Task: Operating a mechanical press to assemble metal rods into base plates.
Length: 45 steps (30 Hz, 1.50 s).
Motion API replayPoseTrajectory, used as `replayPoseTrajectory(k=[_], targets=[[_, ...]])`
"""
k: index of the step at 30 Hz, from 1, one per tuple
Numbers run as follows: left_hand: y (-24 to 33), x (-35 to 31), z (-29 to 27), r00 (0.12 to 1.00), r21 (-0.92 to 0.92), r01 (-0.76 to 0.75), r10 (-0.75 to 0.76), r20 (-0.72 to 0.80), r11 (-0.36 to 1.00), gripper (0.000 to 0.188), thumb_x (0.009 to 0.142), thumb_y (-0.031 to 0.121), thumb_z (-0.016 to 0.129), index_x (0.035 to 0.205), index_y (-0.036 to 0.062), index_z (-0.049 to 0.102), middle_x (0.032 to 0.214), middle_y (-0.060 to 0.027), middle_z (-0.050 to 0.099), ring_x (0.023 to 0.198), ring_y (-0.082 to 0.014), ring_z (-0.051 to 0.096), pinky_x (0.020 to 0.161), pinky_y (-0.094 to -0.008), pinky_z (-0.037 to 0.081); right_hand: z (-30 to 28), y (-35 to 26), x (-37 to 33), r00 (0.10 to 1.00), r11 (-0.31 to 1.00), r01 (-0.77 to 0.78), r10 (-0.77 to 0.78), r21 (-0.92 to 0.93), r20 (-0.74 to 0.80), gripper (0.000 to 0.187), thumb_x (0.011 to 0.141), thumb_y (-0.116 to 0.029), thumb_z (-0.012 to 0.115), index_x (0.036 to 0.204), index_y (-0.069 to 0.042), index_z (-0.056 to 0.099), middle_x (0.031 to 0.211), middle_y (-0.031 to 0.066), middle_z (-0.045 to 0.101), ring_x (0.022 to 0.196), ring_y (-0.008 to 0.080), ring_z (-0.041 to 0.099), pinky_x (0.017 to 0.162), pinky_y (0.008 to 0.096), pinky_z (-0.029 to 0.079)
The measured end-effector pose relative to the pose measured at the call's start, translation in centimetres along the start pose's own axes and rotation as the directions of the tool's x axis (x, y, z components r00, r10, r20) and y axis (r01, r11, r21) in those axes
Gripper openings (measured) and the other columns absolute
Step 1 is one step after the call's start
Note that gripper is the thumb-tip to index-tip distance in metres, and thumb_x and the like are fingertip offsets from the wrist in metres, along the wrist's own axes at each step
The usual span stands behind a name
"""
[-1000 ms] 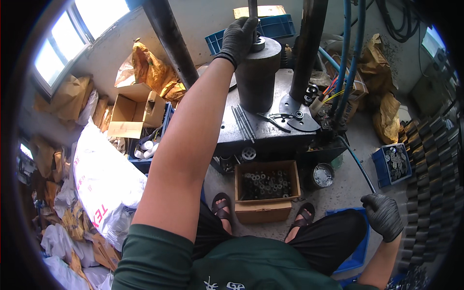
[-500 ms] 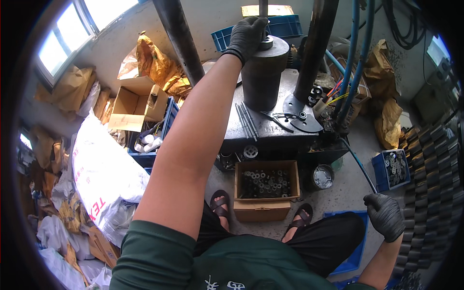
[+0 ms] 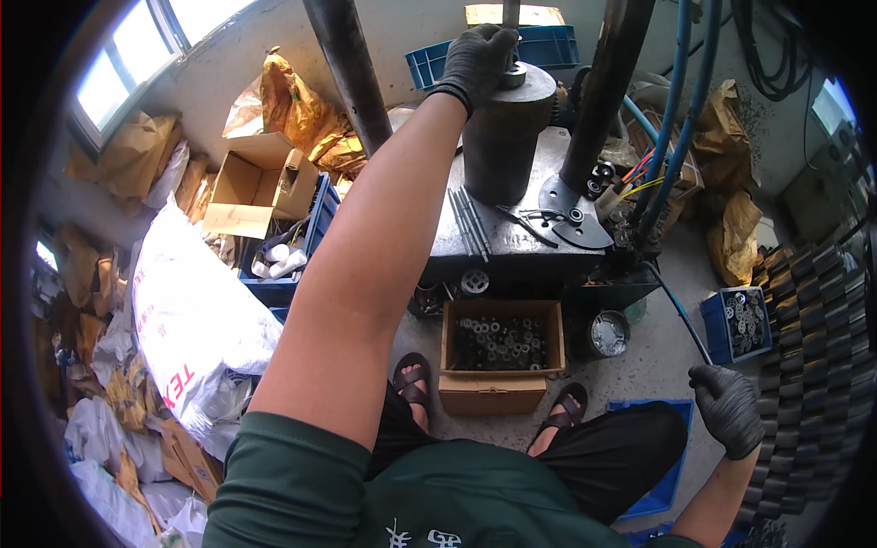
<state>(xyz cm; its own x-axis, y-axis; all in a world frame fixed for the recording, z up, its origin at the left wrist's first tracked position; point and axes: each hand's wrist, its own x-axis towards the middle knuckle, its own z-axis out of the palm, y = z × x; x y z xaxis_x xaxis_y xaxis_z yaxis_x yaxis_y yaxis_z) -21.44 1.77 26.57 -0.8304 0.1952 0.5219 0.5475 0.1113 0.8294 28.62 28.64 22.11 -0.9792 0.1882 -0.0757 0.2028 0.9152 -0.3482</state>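
Observation:
My left hand (image 3: 477, 62), in a dark grey glove, reaches far forward to the top of a thick steel cylinder (image 3: 498, 151). Its fingers are curled at the lower end of an upright metal rod (image 3: 511, 14), beside a metal ring (image 3: 514, 75) on the cylinder's top; what lies inside them is hidden. At the lower right, my gloved right hand (image 3: 728, 411) is closed round the end of a long thin lever (image 3: 681, 315), which slopes up to the machine's base. Several thin metal rods (image 3: 470, 224) and a flat fan-shaped metal plate (image 3: 583, 234) rest on the steel table (image 3: 448, 262).
Two dark columns (image 3: 352, 73) flank the cylinder. Below the table stands a cardboard box (image 3: 498, 395) of small metal rings, with a metal can (image 3: 609, 334) beside it. A blue bin (image 3: 738, 324) holds metal parts at right. A white sack (image 3: 196, 310) leans at left.
The whole view has shifted slightly. Both hands keep the same grip and place, the left at the cylinder's top and the right on the lever.

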Motion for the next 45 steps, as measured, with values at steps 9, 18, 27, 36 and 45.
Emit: replayPoseTrajectory(k=[9,18,27,36,45], targets=[[0.4,-0.2,-0.3,0.996,0.123,-0.061,0.068,-0.053,0.991,0.043,0.089,0.040,0.063,0.100,0.0005,0.077,0.080,-0.0092,0.074,0.073,-0.0166,0.070,0.075,-0.0331,0.056,-0.5,-0.5,0.3,1.000,1.000,-0.001,0.001,0.001,0.019,0.026,0.087,-0.002,0.060,0.110,0.002,0.071,0.098,0.0213,0.073,0.095,0.0365,0.071,0.085,0.0419,0.056],[0.6,-0.4,0.2,0.998,0.028,-0.056,0.057,-0.017,0.998,0.040,0.092,0.037,0.062,0.108,0.0014,0.075,0.088,-0.0098,0.076,0.081,-0.0162,0.072,0.079,-0.0314,0.057,0.1,0.1,0.3,0.960,0.996,0.088,-0.077,0.027,-0.271,0.024,0.088,0.004,0.059,0.109,0.002,0.071,0.099,0.0210,0.073,0.094,0.0378,0.071,0.085,0.0418,0.056],[0.5,-0.4,0.1,0.991,0.068,-0.125,0.122,0.053,0.990,0.042,0.094,0.035,0.065,0.116,0.0003,0.071,0.095,-0.0105,0.076,0.086,-0.0164,0.072,0.082,-0.0317,0.057,-8.6,0.9,13.3,0.553,0.911,0.252,-0.412,-0.326,-0.724,0.016,0.095,-0.004,0.063,0.110,-0.004,0.068,0.100,0.0180,0.070,0.093,0.0348,0.071,0.082,0.0409,0.055],[0.8,-0.6,0.2,0.992,0.012,-0.105,0.104,0.065,0.994,0.042,0.096,0.034,0.065,0.119,0.0002,0.069,0.097,-0.0111,0.075,0.087,-0.0177,0.072,0.083,-0.0319,0.058,-12.9,0.5,22.0,0.599,0.895,-0.002,-0.356,-0.445,-0.717,0.048,0.101,-0.052,0.056,0.111,-0.008,0.073,0.102,0.0194,0.072,0.098,0.0373,0.070,0.083,0.0434,0.054],[3.7,-6.2,0.6,0.917,0.170,-0.398,0.395,0.054,0.901,0.033,0.093,0.018,0.073,0.123,0.0049,0.066,0.103,-0.0076,0.071,0.091,-0.0148,0.069,0.083,-0.0307,0.057,-13.4,-0.8,21.6,0.748,0.979,-0.093,-0.050,-0.180,-0.661,0.053,0.099,-0.054,0.060,0.115,-0.005,0.072,0.105,0.0194,0.074,0.102,0.0346,0.071,0.090,0.0399,0.052]])
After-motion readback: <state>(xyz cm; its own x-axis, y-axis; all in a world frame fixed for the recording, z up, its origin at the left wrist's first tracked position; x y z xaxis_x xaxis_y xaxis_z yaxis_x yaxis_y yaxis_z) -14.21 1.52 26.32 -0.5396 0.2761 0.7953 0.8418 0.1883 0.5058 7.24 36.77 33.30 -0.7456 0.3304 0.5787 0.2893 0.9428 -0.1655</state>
